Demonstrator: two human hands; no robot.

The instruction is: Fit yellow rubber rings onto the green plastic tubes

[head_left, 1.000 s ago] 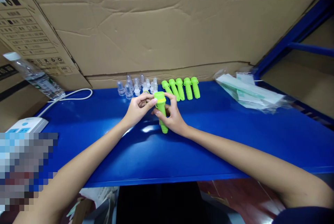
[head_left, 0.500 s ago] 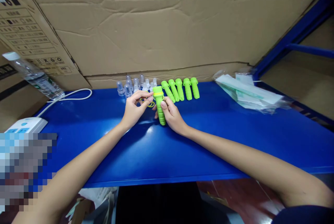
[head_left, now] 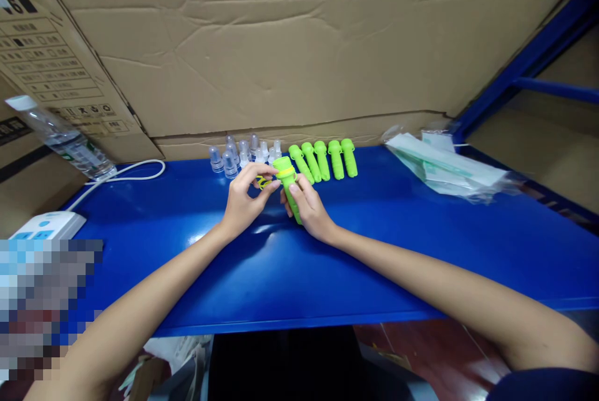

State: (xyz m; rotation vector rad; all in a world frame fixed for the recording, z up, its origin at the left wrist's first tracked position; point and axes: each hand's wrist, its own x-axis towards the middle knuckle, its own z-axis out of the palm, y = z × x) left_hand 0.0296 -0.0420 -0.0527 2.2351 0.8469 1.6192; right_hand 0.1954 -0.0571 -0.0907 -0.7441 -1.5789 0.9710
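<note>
right hand (head_left: 307, 209) fingers clamped on green tube (head_left: 289, 184), tilted just above the bench (head_left: 384, 239), centre. left hand (head_left: 242, 201) fingers pinch a yellow band (head_left: 262, 182) at its top end. My read: hold the tube steady, stretch the band evenly, seat it under the rim. Blue glossy bench; spare tubes (head_left: 324, 159) and clear caps (head_left: 238, 153) behind, cardboard wall (head_left: 281, 64).

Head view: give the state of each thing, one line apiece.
tube: held tilted.
band: yellow, looped at the tube's top, pulled sideways.
left hand: pinching the band.
right hand: closed round the tube.
five tubes: lying side by side in a row.
caps: clear, upright, clustered.
bottle: capped, lying tilted.
bags: piled flat.
</note>
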